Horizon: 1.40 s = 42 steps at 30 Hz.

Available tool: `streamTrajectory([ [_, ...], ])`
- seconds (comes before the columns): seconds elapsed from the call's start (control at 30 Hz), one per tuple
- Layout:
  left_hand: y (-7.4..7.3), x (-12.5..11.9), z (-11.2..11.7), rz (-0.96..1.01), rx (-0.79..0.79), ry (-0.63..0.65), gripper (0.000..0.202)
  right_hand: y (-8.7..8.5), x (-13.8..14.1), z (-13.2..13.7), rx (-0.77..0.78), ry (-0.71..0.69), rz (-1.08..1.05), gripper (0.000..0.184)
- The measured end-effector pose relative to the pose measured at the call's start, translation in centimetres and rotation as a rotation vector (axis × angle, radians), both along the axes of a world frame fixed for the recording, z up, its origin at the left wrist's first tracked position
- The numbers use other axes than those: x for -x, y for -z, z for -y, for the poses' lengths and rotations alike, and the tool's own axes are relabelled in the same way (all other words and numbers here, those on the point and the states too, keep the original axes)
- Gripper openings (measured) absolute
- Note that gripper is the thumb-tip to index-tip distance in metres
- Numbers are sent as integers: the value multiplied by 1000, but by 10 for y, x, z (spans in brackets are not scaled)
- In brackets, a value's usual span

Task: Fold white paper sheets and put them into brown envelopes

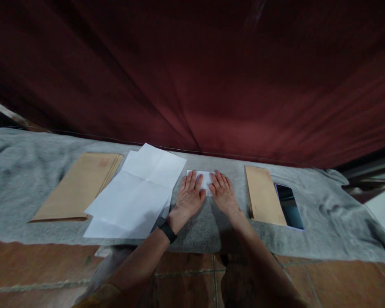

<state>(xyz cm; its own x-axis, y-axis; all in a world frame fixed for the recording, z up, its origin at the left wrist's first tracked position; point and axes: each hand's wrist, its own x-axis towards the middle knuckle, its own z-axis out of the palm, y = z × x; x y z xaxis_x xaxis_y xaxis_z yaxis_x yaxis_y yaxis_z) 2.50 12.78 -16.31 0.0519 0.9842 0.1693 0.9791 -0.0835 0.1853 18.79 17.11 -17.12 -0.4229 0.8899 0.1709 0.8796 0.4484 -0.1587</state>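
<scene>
A small folded white paper [206, 179] lies on the grey cloth, partly covered by both my hands. My left hand [190, 193] rests flat on its left end, fingers stretched out, with a dark watch on the wrist. On the right end my right hand [223, 192] presses down, its fingers also extended. Just left of my left hand lie several large white paper sheets [137, 192] with crease lines, overlapping one another. To the right of my right hand is a small stack of brown envelopes [265, 194].
A thicker pile of brown envelopes [78, 184] lies at the left, its edge under the sheets. A phone [289, 206] sits against the right envelopes. The grey cloth [327, 214] covers the long surface. A dark red curtain [211, 85] hangs behind; tiled floor [186, 288] shows in front.
</scene>
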Motion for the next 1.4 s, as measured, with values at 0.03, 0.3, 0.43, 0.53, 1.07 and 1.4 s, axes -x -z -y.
streamTrajectory([
  [0.03,0,0,1,0,-7,-1,60,0,-2,-1,-5,14,8,54],
  [0.3,-2,2,7,-18,7,-12,64,5,-12,-5,-17,71,39,58],
  [0.43,0,4,10,-12,-10,-15,64,7,-18,-7,-30,93,32,58],
  [0.53,1,6,11,-10,-14,-9,61,6,-23,-8,-38,103,28,58],
  [1.07,0,3,17,0,-36,-35,59,-26,-15,0,233,360,-177,29],
  [1.4,-3,2,18,7,-16,-38,60,-25,-17,-7,445,381,-510,19],
])
